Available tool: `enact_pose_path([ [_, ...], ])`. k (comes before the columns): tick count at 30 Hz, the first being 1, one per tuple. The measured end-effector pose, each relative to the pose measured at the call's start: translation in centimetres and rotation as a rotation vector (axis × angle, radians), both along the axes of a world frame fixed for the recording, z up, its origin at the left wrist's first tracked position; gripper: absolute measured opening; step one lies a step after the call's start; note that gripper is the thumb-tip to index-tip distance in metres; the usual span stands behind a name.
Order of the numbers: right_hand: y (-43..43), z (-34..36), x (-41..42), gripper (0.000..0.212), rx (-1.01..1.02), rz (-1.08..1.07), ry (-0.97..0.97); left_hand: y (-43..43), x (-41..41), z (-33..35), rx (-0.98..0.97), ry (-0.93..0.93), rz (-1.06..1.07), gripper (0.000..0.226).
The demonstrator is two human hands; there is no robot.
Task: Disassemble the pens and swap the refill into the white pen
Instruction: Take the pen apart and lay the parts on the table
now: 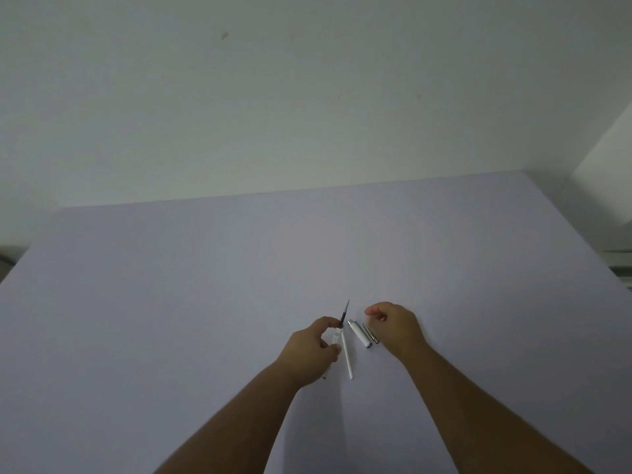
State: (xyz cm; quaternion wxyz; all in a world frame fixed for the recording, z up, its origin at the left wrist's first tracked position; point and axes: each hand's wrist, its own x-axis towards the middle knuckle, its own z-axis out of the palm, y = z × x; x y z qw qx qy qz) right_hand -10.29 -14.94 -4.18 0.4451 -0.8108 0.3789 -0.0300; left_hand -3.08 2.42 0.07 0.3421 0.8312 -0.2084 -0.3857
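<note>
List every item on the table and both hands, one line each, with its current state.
Left hand: closed around a pen part.
Dark refill: held in the left hand, tip pointing away and up.
White tube: lying beside the left hand; contact unclear.
White cap with silver clip: lying on the table, detached.
Right hand: empty, fingers curled, beside the cap.

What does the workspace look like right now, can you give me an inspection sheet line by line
Surface: pale lilac table, plain.
Job's things: dark refill sticking up from the left hand; white tube lying beside that hand; white cap with metal clip lying between the hands.
Clutter: nothing seen.
Grip: left hand closed on the refill and a white pen part; right hand curled, holding nothing visible.
Cables: nothing seen.
Surroundings: bare wall behind; pale furniture edge at right.
</note>
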Motion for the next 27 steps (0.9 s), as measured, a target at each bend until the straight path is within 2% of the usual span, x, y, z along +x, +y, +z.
enact_pose_path([
  [2,0.0,1.4,0.4,0.008,0.301,-0.061,-0.106,-0.3,0.0,0.0,-0.002,-0.003,-0.002,0.032],
  [4,0.2,2.5,0.8,0.007,0.532,-0.065,-0.126,-0.6,-0.1,0.1,-0.003,-0.006,-0.007,0.032],
  [8,0.7,3.2,1.4,0.009,0.582,-0.001,-0.093,-1.1,-0.3,0.1,-0.002,-0.019,-0.016,0.034],
  [12,0.4,3.5,2.2,0.013,0.61,-0.198,-0.228,-0.9,-0.1,0.0,0.003,-0.036,-0.025,0.033],
  [15,-0.6,3.2,2.3,0.025,0.389,-0.334,-0.214,-0.5,0.0,-0.3,0.007,-0.033,-0.018,0.032],
  [18,-1.2,2.3,1.5,0.027,0.026,-0.186,0.03,-0.1,0.1,-0.7,0.005,-0.038,0.001,0.033],
  [20,-1.1,1.5,0.9,0.023,-0.117,-0.086,0.204,-0.1,0.2,-0.8,0.005,-0.041,0.008,0.036],
  [23,-1.2,0.3,0.2,0.022,-0.147,-0.034,0.331,-0.1,0.4,-0.9,0.023,-0.055,0.005,0.041],
  [27,-1.3,-0.5,-0.1,0.026,-0.096,-0.063,0.349,-0.2,0.8,-1.1,0.048,-0.078,0.003,0.032],
])
